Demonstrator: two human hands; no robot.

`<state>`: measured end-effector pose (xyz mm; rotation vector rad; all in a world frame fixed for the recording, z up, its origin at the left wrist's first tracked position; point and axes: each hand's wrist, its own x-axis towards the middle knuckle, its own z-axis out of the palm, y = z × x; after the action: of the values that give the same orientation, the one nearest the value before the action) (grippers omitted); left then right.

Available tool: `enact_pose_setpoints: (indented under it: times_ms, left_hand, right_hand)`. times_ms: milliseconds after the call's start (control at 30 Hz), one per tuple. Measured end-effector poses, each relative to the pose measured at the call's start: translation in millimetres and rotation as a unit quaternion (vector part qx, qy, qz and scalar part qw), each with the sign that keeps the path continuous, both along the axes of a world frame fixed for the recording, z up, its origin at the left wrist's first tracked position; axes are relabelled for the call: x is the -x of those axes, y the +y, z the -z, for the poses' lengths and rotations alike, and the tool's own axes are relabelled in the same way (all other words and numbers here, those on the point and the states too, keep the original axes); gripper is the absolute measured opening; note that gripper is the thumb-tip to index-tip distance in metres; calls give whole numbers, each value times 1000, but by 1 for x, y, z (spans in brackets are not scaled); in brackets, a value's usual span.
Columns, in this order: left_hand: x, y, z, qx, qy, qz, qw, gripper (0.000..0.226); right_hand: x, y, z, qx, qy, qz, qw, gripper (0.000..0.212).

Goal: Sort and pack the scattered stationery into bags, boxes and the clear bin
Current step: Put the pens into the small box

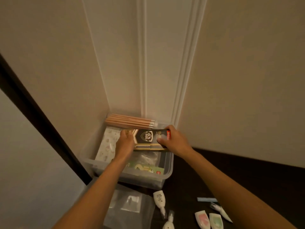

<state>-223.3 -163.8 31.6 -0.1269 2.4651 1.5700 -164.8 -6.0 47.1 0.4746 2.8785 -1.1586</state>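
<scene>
Black pack [149, 139] up over the bin [132, 178], held level at both ends! Left hand [126, 141] has its grip curled round the left end, right hand [175, 139] pinches the right end, thumb on the near edge. Printing reads clearly in the middle: "0.5 mm" inside a shield badge. Beside it, a "B-" and then blur, can't finish that one. A red tab [168, 135] at the right end carries white lettering, too smeared to read and partly under the fingers.

Down in the bin, pencils [130, 121] lie along the far wall, their tips cut off by the left side. A patterned pad [107, 144] sits at the left, half hidden by the left wrist. A green pack [145, 168] lies against the near wall with a small red tag, unreadable.

On the counter [214, 176], a white dispenser [159, 198] shows a label too small to read. Clear bags [130, 205] lie just beside the bin, contents hard to make out.
</scene>
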Motion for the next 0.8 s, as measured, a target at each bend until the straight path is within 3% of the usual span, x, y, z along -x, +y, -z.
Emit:
enact_pose_setpoints:
  times_ms: [100,200,333,500,600,700,800]
  left_hand:
    - [1,-7,6,29,8,12,999,30]
    - [-2,-11,12,62,-11,36,997,35]
    - [-4,-8,12,167,-34,82,982,39]
    - [-25,-6,11,365,6,115,924,64]
    - [-45,-6,17,432,38,132,891,59]
    - [-59,1,16,459,28,161,873,45]
    - [-71,9,12,437,36,145,887,36]
  right_hand:
    - [-3,-8,11,-102,-25,-26,994,45]
    - [-11,-15,21,-152,27,-14,988,36]
    - [-22,-13,30,-236,31,-59,970,20]
    - [-33,-13,28,-180,31,-93,979,21]
    - [-48,-12,30,-136,52,-82,986,30]
    - [-65,-14,33,-94,64,-64,991,36]
    - [-84,-14,33,-59,83,-51,994,32]
